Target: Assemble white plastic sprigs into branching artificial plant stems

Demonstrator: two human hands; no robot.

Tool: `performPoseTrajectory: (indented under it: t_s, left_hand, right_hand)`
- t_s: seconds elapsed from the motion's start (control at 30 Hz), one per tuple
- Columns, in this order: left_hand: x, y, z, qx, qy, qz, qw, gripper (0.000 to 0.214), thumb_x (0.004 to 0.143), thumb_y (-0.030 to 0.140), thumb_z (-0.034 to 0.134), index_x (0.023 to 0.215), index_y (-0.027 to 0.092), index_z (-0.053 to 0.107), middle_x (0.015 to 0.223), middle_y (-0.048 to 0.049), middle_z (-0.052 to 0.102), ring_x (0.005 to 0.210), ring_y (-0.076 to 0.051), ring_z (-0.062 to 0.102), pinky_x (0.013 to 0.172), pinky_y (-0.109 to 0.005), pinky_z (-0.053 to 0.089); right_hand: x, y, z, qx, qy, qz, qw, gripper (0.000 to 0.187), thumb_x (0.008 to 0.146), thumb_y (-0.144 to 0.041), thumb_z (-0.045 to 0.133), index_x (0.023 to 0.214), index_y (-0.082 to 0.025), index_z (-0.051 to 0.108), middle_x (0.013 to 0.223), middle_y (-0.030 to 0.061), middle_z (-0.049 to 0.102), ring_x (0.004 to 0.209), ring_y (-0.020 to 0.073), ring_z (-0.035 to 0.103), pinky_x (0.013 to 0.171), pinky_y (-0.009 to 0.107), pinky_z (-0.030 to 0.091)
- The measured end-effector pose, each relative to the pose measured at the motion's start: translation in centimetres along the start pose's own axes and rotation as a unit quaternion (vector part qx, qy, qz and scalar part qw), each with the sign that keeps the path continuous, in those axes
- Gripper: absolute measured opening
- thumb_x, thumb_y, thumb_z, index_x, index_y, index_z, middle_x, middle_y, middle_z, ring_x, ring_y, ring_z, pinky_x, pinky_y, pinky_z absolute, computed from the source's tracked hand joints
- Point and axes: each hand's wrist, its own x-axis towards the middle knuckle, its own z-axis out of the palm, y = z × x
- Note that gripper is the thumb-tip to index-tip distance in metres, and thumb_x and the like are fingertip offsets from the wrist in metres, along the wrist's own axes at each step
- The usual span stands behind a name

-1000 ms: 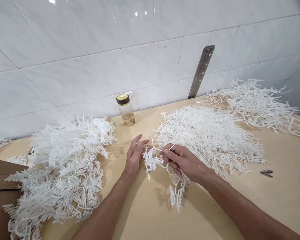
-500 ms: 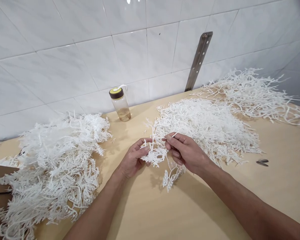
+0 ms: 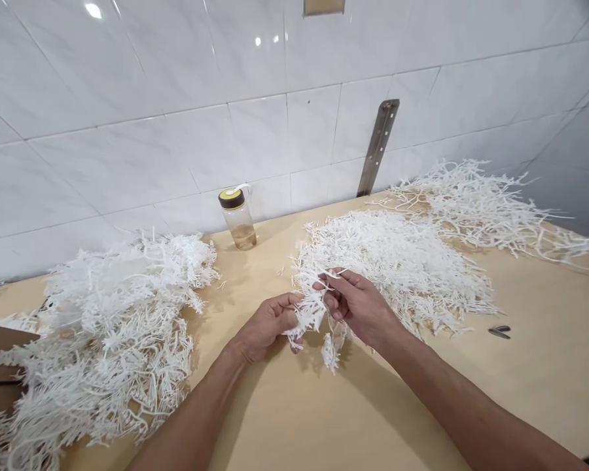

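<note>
Both my hands hold one white plastic branch piece (image 3: 314,314) just above the wooden table (image 3: 324,418). My left hand (image 3: 267,324) is closed round its lower left part. My right hand (image 3: 356,304) pinches its thin stem between thumb and fingers, the stem's end sticking out to the upper right. Part of the branch hangs down below my right hand. Right behind my hands lies a big heap of the same white branch pieces (image 3: 397,261).
A second heap of white pieces (image 3: 103,333) covers the table's left side and a looser one (image 3: 476,203) lies far right. A clear bottle with a dark lid (image 3: 237,218) stands by the tiled wall. Small metal clippers (image 3: 499,331) lie at right. A cardboard box edge (image 3: 0,356) shows at left.
My left hand has gone from open fingers to a closed grip on the branch piece. The two hands have drawn together and bunched the piece up between them.
</note>
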Motion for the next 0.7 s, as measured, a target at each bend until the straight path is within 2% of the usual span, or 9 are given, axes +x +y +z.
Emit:
performPoseTrajectory:
  t_s: [0.1,0.2,0.3,0.43,0.5,0.63,0.7]
  left_hand:
    - [-0.4,0.7,0.8,0.029,-0.049,-0.037,0.998,0.048,0.063,0.047,0.085,0.094,0.014,0.068,0.074,-0.0057,0.065,0.057,-0.014,0.058,0.055,-0.027,0.048]
    - [-0.8,1.4,1.5,0.083,-0.068,-0.055,0.993,0.038,0.070,0.045,0.081,0.089,0.013,0.071,0.082,-0.0094,0.068,0.072,-0.019,0.063,0.070,-0.032,0.050]
    - [-1.0,2.0,1.8,0.130,-0.050,-0.022,0.990,0.040,0.073,0.042,0.079,0.101,0.015,0.073,0.097,-0.0112,0.069,0.089,-0.024,0.065,0.082,-0.035,0.049]
    - [-1.2,2.8,1.8,0.178,-0.001,0.025,0.984,0.058,0.072,0.039,0.080,0.126,0.023,0.064,0.119,-0.0123,0.065,0.113,-0.027,0.059,0.088,-0.035,0.050]
    - [-1.0,3.0,1.9,0.198,0.029,0.027,0.979,0.057,0.076,0.042,0.077,0.127,0.021,0.063,0.115,-0.0129,0.067,0.109,-0.027,0.061,0.087,-0.036,0.050]
    - [-0.7,3.2,2.2,0.227,0.121,0.052,0.965,0.048,0.082,0.049,0.068,0.116,0.014,0.067,0.092,-0.0109,0.072,0.091,-0.024,0.066,0.083,-0.036,0.050]
    - [-0.6,3.5,2.5,0.259,0.128,0.074,0.954,0.043,0.085,0.050,0.064,0.108,0.015,0.070,0.088,-0.0093,0.071,0.088,-0.023,0.065,0.082,-0.035,0.049]
  right_hand:
    - [-0.1,-0.1,0.2,-0.016,-0.001,-0.014,1.000,0.038,0.077,-0.054,0.071,0.090,-0.019,0.063,0.088,0.0037,0.069,0.045,0.0045,0.040,0.036,0.021,0.031]
    - [-0.1,0.2,0.2,-0.036,-0.016,-0.021,0.999,0.036,0.079,-0.053,0.070,0.089,-0.019,0.064,0.084,0.0018,0.069,0.041,0.0030,0.031,0.033,0.020,0.022]
    - [0.1,0.6,0.0,-0.053,-0.028,-0.034,0.998,0.035,0.079,-0.052,0.071,0.086,-0.019,0.063,0.080,0.0013,0.068,0.041,0.0033,0.031,0.033,0.019,0.021]
    - [0.0,0.9,0.0,-0.060,-0.041,-0.040,0.997,0.038,0.077,-0.054,0.072,0.083,-0.019,0.062,0.077,0.0014,0.067,0.040,0.0039,0.034,0.032,0.019,0.024]
    - [-0.2,0.8,0.1,-0.053,-0.047,-0.043,0.997,0.037,0.076,-0.054,0.072,0.082,-0.019,0.061,0.079,0.0016,0.068,0.041,0.0039,0.036,0.032,0.019,0.026]
    - [-0.3,0.7,0.2,-0.062,-0.060,-0.048,0.995,0.036,0.079,-0.053,0.070,0.083,-0.018,0.062,0.085,0.0029,0.070,0.041,0.0034,0.038,0.034,0.020,0.028]
    - [-0.4,0.7,0.3,-0.082,-0.076,-0.045,0.993,0.037,0.081,-0.054,0.067,0.084,-0.017,0.063,0.081,0.0025,0.069,0.040,0.0038,0.039,0.034,0.020,0.028]
